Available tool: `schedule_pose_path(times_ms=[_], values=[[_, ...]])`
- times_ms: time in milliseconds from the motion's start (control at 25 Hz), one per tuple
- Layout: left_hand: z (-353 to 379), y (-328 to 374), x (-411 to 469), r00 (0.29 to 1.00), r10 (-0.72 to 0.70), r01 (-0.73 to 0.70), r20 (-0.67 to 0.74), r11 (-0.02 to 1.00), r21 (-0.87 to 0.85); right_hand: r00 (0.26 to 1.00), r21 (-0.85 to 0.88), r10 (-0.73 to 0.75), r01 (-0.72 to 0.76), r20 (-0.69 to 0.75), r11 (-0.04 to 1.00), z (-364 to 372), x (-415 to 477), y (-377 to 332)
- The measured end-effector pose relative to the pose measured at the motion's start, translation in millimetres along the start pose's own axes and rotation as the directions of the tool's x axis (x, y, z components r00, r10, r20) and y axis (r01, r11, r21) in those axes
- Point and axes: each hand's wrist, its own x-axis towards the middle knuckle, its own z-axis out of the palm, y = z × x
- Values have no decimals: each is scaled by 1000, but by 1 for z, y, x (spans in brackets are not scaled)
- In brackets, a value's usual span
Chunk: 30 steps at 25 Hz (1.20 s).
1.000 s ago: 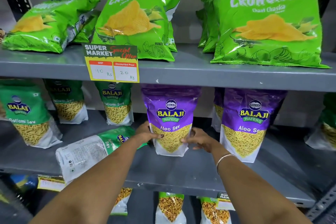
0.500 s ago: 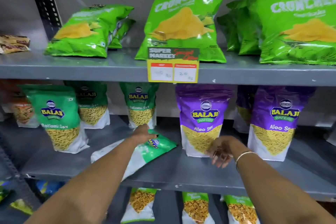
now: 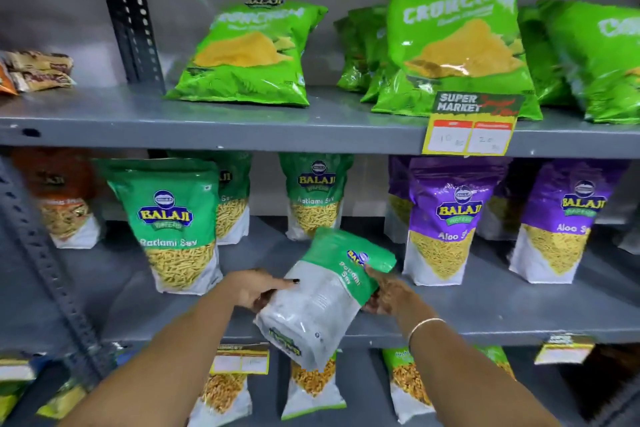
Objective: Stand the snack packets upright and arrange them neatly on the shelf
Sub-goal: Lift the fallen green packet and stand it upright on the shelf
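Observation:
A green and white Ratlami Sev packet [image 3: 322, 298] is tilted, back side up, lifted over the front edge of the middle shelf [image 3: 502, 319]. My left hand [image 3: 254, 289] grips its left side and my right hand [image 3: 388, 295] grips its right side near the green top. On the same shelf, green Ratlami Sev packets [image 3: 176, 229] stand upright to the left and behind. Purple Aloo Sev packets [image 3: 446, 222] stand upright to the right.
Bright green Crunchem chip bags [image 3: 249, 55] lean on the upper shelf, where a yellow price tag [image 3: 471, 128] hangs. An orange packet [image 3: 62, 198] stands far left. A perforated steel upright [image 3: 52, 274] runs at the left. More packets [image 3: 311, 388] stand on the lower shelf.
The lying green packet has been taken in both hands and raised off the shelf. My right hand left the purple packet and moved left. The view has shifted left.

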Motion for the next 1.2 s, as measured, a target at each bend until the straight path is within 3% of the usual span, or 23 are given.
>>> schedule_pose_path(times_ms=[160,280,400,560,760,880,1000,1080,1200], values=[[-4,22,-15,993,16,-32,121,990,136,978,-73,-136,149,159,986,1,-16,-40],[-5,43,-23,988,125,-132,94,988,74,949,-106,-235,261,208,959,14,-25,-82],[-6,48,-11,975,214,-213,-66,977,24,901,-140,-393,420,186,897,31,-35,-105],[0,44,20,881,345,-342,-324,937,67,838,-120,-517,539,175,834,48,-20,-105],[11,32,32,823,318,-321,-471,944,76,819,-80,-546,564,176,822,56,-5,-94],[7,27,36,851,305,-332,-427,943,13,828,-221,-496,551,261,805,53,-5,-87],[5,26,33,900,281,-306,-333,952,-25,939,-566,-241,340,244,751,38,1,-64],[6,28,27,931,259,-284,-256,957,-66,982,-592,-74,165,175,789,39,5,-50],[-2,26,20,974,196,-207,-115,974,-90,978,-549,-84,177,191,817,48,2,-45]])
